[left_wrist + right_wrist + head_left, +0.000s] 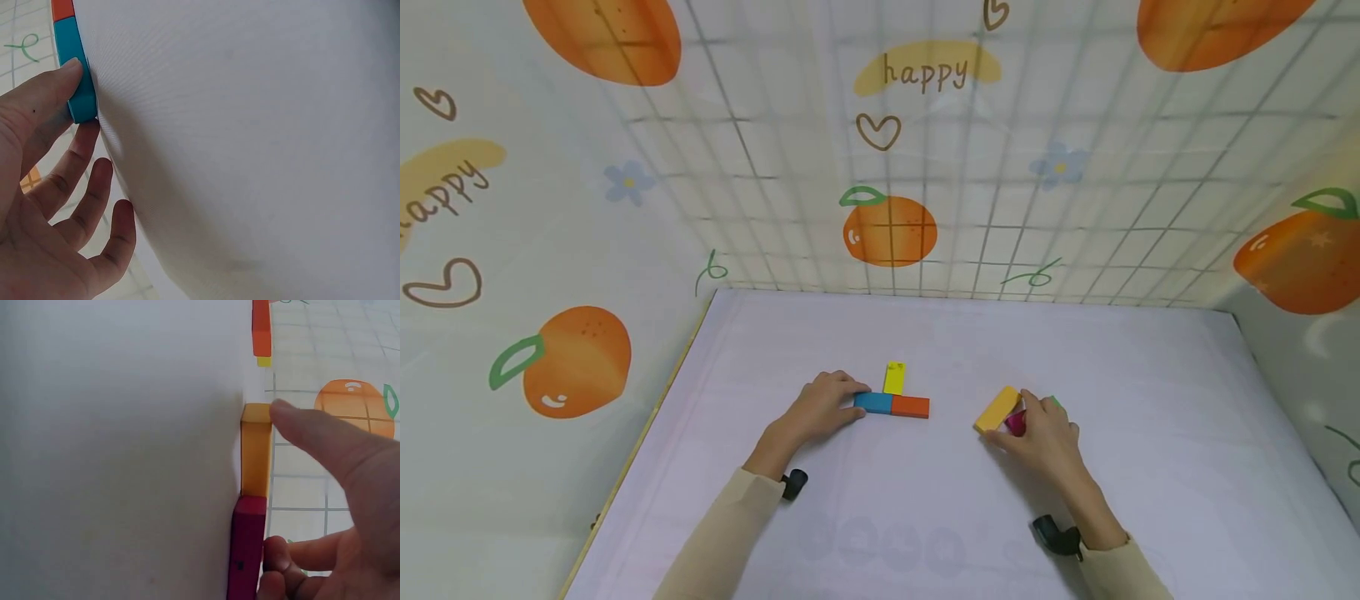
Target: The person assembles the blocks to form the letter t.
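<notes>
My left hand [822, 407] pinches the left end of a blue block [873, 403] between thumb and fingers. Its right end meets a red-orange block [911, 407], the two forming a straight row. Behind their joint, a bright yellow block [895, 377] points away from me. To the right, my right hand [1048, 437] holds an amber-yellow block [997, 409] by its ends, the thumb at the near end and a finger at the far one. A magenta block [248, 550] lies against it under that hand, mostly hidden in the head view.
A bit of green [1056, 401] peeks out behind my right hand. All the blocks lie on a white tabletop [925, 500]. Printed curtains [775, 167] with oranges and grid lines enclose its back and sides. Dark wrist mounts [1056, 536] sit below both hands.
</notes>
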